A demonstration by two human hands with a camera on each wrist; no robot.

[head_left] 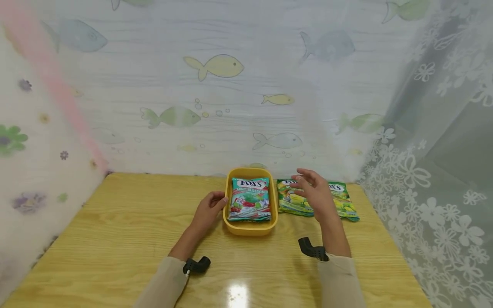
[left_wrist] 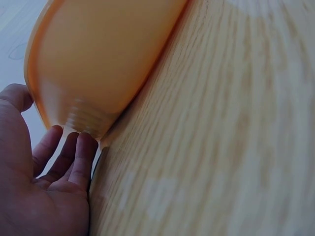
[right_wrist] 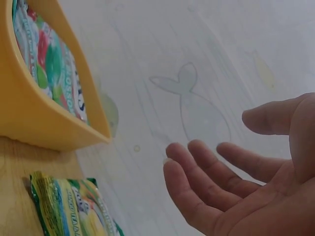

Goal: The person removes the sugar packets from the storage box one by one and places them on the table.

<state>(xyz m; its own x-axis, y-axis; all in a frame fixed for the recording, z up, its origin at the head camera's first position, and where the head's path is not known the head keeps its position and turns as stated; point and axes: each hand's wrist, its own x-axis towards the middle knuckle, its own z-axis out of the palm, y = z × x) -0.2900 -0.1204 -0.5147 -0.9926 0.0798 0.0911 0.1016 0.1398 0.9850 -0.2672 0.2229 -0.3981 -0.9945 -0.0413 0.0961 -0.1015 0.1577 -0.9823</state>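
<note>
A yellow plastic bin [head_left: 252, 231] stands near the back of the table and holds a teal candy bag [head_left: 250, 199] marked FOX'S Mint Blossom. My left hand [head_left: 209, 208] grips its left side, thumb at the rim and fingertips against the outer wall [left_wrist: 108, 54]. Raised with fingers spread and slightly bent, my right hand [head_left: 313, 190] has nothing in it. In the head view it overlaps two green-and-yellow FOX'S candy bags, one beside the bin [head_left: 292, 203] and one farther right [head_left: 344, 203]. The right wrist view shows the nearer candy bag [right_wrist: 74, 206] below the bin.
The wooden table [head_left: 127, 231] meets a fish-print curtain [head_left: 231, 94] right behind the bin and bags. A flowered sheer curtain [head_left: 435, 205] hangs along the right edge. Each wrist carries a black mount [head_left: 198, 265].
</note>
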